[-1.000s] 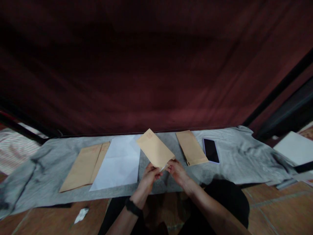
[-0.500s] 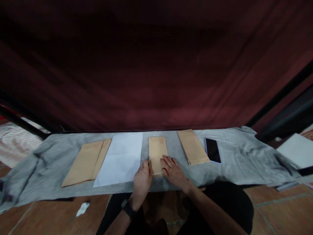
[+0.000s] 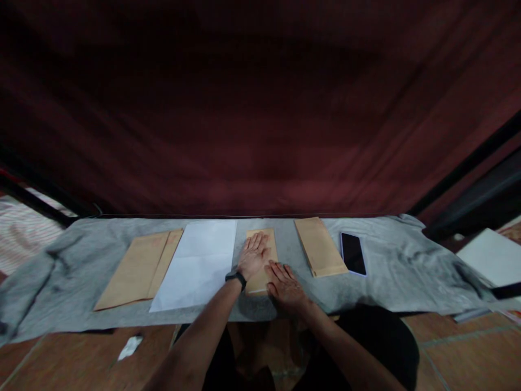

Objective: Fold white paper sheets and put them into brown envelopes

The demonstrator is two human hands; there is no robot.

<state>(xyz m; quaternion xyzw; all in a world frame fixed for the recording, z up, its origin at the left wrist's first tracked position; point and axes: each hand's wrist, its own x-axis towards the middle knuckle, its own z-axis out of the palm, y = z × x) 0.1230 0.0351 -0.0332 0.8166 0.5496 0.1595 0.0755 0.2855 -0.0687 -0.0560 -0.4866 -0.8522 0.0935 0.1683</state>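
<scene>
A small brown envelope (image 3: 264, 240) lies flat on the grey cloth (image 3: 386, 271) in front of me. My left hand (image 3: 253, 255) rests flat on the envelope's middle, fingers stretched out toward its far end. My right hand (image 3: 284, 282) lies flat at the envelope's near right corner, fingers spread and pressing on it. Neither hand grips anything. A black band sits on my left wrist.
A white sheet (image 3: 197, 263) lies left of the envelope, with larger brown envelopes (image 3: 138, 269) beyond it. Another brown envelope (image 3: 319, 246) and a black phone (image 3: 352, 253) lie to the right. A dark red curtain hangs behind. A scrap of paper (image 3: 130, 347) is on the floor.
A second ago both hands held the envelope tilted in the air; it now lies flat on the cloth. My left hand has slid forward along it while the right stays at its near end.
</scene>
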